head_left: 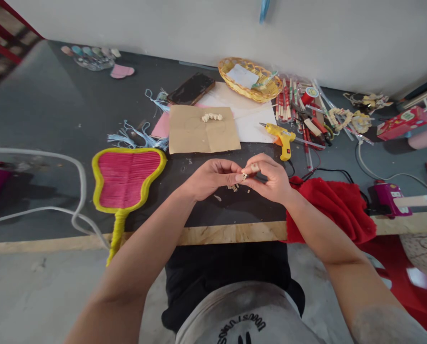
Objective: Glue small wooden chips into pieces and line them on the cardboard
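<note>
My left hand [215,179] and my right hand [269,177] meet above the dark tabletop near its front edge. Between their fingertips is a small cream-coloured piece [244,176], pinched from both sides; its exact kind is too small to tell. Several loose pale bits [232,187] lie on the table just under my fingers. Beyond my hands, a curved row of similar cream pieces [212,117] rests on a sheet of brown paper [202,136]. A yellow glue gun [281,138] lies to the right of the paper.
A pink fan with yellow edging [129,179] lies at left, its handle past the table edge. Red cloth [331,210] is under my right forearm. Behind are a phone [191,89], a wicker basket [251,93], pliers [308,122] and packaged sticks [287,100]. White cable [77,167] loops at far left.
</note>
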`<action>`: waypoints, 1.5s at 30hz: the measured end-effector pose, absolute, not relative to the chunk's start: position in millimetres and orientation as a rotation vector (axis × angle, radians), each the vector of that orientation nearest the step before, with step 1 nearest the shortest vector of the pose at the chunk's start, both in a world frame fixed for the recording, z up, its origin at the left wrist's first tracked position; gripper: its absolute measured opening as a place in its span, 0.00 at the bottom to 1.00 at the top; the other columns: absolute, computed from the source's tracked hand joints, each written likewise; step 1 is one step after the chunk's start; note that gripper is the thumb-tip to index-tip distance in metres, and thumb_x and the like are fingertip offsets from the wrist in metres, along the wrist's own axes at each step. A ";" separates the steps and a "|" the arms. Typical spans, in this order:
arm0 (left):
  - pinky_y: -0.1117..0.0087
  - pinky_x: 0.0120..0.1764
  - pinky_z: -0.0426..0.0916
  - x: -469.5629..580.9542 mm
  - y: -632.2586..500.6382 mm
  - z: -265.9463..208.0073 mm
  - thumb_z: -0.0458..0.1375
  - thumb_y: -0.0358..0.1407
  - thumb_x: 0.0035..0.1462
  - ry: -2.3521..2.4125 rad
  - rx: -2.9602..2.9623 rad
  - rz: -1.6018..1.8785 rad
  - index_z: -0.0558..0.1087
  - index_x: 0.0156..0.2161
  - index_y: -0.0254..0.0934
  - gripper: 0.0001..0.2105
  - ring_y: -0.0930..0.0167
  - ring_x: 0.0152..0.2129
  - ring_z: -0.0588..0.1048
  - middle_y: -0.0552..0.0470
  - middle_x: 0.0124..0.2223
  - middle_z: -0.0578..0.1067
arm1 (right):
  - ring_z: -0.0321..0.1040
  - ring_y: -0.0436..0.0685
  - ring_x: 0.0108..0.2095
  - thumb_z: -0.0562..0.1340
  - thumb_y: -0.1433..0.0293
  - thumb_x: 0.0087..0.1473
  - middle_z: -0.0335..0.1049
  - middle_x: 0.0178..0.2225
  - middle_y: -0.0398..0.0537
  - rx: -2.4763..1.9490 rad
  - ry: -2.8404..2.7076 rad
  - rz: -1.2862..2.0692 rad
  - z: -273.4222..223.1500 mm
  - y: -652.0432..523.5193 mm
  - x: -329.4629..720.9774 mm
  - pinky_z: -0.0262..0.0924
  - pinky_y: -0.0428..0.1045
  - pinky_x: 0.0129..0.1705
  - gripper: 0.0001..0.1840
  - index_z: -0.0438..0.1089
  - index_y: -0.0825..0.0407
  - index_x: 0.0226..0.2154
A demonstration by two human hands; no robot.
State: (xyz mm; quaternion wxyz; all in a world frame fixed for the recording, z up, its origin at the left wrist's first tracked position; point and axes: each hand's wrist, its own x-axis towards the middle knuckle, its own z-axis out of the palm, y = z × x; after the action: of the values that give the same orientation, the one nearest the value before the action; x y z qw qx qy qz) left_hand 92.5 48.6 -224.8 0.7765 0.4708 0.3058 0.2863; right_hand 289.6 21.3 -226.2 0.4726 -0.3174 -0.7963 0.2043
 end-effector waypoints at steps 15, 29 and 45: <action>0.76 0.26 0.62 91.5 49.7 -223.0 0.72 0.40 0.44 0.646 1.022 0.628 0.79 0.29 0.31 0.13 0.78 0.21 0.68 0.53 0.24 0.74 | 0.70 0.50 0.33 0.67 0.69 0.54 0.70 0.37 0.48 -0.791 -1.951 0.526 -225.9 20.9 290.1 0.71 0.47 0.33 0.07 0.72 0.51 0.37; 0.76 0.25 0.61 92.0 48.6 -223.5 0.70 0.39 0.45 0.690 1.045 0.630 0.79 0.29 0.32 0.11 0.78 0.20 0.68 0.53 0.24 0.74 | 0.71 0.52 0.34 0.67 0.70 0.54 0.71 0.36 0.48 -0.789 -1.964 0.504 -225.3 21.0 290.0 0.72 0.49 0.36 0.07 0.72 0.51 0.37; 0.75 0.25 0.61 92.4 48.6 -221.3 0.71 0.38 0.44 0.712 1.044 0.622 0.78 0.28 0.31 0.11 0.77 0.20 0.68 0.53 0.24 0.74 | 0.71 0.52 0.34 0.67 0.69 0.54 0.72 0.37 0.49 -0.799 -1.980 0.481 -227.3 21.2 290.6 0.72 0.49 0.36 0.07 0.73 0.51 0.38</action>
State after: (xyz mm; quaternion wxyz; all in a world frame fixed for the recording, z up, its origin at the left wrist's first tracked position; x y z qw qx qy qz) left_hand 92.4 48.6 -221.3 0.7622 0.4798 0.3273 0.2859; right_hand 290.6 21.2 -227.3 0.4587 -0.3244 -0.8039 0.1954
